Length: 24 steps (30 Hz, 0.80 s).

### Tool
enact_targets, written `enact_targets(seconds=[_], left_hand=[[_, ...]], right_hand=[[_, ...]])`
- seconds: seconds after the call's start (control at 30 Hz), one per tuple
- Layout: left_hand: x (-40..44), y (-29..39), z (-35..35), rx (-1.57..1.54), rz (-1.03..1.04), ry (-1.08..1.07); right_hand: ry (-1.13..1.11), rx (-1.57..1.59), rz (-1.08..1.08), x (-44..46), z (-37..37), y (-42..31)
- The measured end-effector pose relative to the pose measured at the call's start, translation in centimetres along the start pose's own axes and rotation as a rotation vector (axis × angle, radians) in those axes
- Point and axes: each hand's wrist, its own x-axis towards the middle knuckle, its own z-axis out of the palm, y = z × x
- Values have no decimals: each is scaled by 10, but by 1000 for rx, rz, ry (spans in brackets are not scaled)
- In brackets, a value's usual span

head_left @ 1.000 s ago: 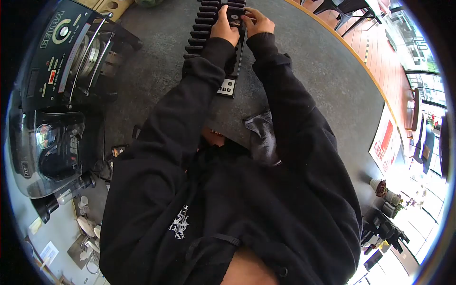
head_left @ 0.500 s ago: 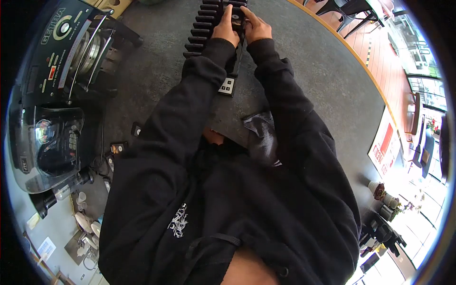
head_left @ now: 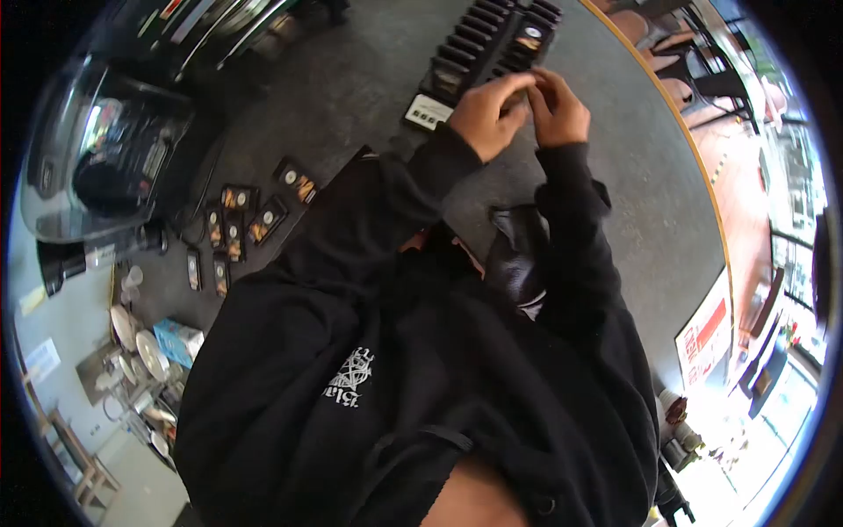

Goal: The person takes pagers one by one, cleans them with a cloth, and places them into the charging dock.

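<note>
My left hand (head_left: pixel 492 116) is over the near part of a long black slotted rack (head_left: pixel 474 53), its fingers curled. Close beside it on the right, my right hand (head_left: pixel 560 110) has bent fingers whose tips meet those of my left hand. Whatever may be between the fingertips is too blurred to make out. Just beyond the hands, a black packet with a round white label (head_left: pixel 532 37) lies at the right side of the rack. A white panel with small dark squares (head_left: pixel 428 111) forms the rack's near end.
Several black packets (head_left: pixel 235 198) lie on the dark table at the left, near a clear-covered machine (head_left: pixel 110 158). A dark cloth (head_left: pixel 518 255) rests by my right sleeve. A red and white sign (head_left: pixel 705 334) stands at the right edge. Behind are chairs and a seated person's legs.
The view has swung, so the rack appears farther right and the left packets show more. My hands have come off the packet in the rack and are now together nearer its close end.
</note>
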Motion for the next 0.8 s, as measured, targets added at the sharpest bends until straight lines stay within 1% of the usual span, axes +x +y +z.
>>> enact_targets(seconds=[0.03,0.1,0.13,0.17,0.27,0.33,0.5,0.57,0.7,0.73,0.77,0.8], left_hand=[[-15,11,-13,-32,-77,-59],[-45,8,-28,-26,-56,22],[-58,8,-37,-30,-30,82],[-71,10,-48,-24,-33,100],[-107,10,-83,-67,-186,161],[-131,8,-106,-36,-207,208],[-191,8,-158,24,-282,355],[-215,0,-174,0,-270,396],[-247,-1,-207,40,-300,483],[-252,1,-216,77,-348,496],[-258,1,-223,114,-397,507],[-265,-2,-231,111,-396,512]], right_hand=[[-22,13,-10,-8,-2,-13],[-193,13,89,-21,-4,-37],[-210,21,79,-28,-1,-46],[-254,57,115,-33,3,-54],[-342,114,166,-46,22,-77],[-422,153,204,-54,37,-92],[-536,241,191,-79,89,-126],[-569,194,73,-88,109,-143],[-634,180,81,-110,152,-167],[-677,166,52,-113,161,-170],[-682,164,47,-119,172,-172],[-655,189,-13,-126,184,-173]])
